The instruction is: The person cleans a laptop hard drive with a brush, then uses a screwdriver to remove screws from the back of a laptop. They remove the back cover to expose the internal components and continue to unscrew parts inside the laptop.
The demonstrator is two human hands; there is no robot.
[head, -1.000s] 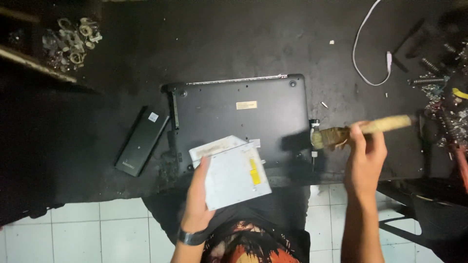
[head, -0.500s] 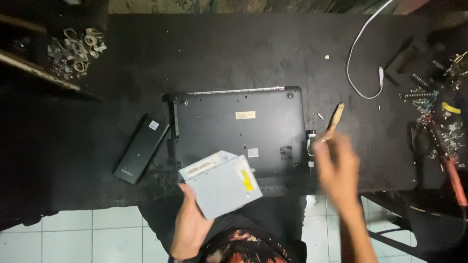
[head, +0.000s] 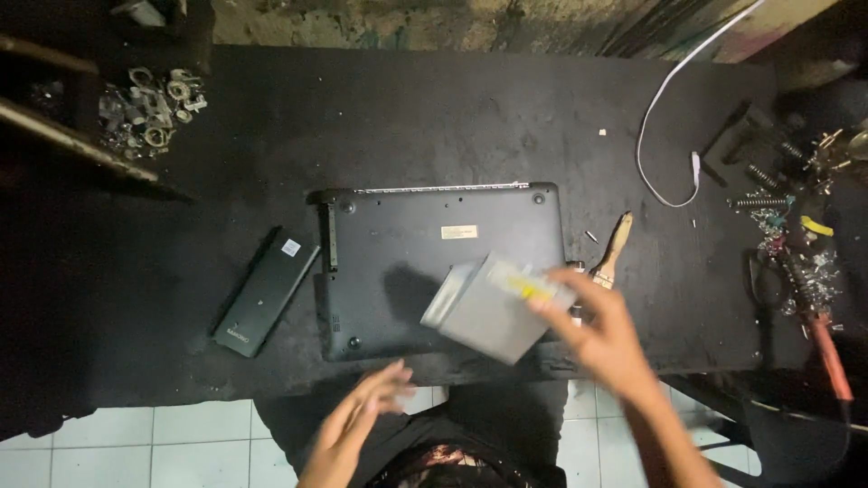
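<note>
Head view, looking straight down on a black bench point(head: 452, 117).

Right hand point(head: 608, 339): fingers point(head: 556, 310) pinch the right-hand edge of a flat grey drive unit point(head: 493, 312), which carries a yellow label. The unit hangs tilted over the lower right part of an upturned black laptop point(head: 434, 271) and casts a shadow on the base; it looks lifted clear rather than resting.

Left hand point(head: 357, 425): holds nothing, fingers loosely spread, hovering at the near bench edge just below the laptop. Motion blur on both hands.

Around: a long black battery pack point(head: 265, 291) lies just left of the laptop. A wooden-handled brush point(head: 613, 250) lies just beside its right edge. A white cable point(head: 674, 126) loops at far right, and loose tools and screws point(head: 796, 235) sit at the right edge.

Judgement: step in hand is handling the drive unit, carried one-handed above the laptop base. Any next move calls for a firm hold on the thin edge and level carriage; the free left hand is well placed to support the underside.
</note>
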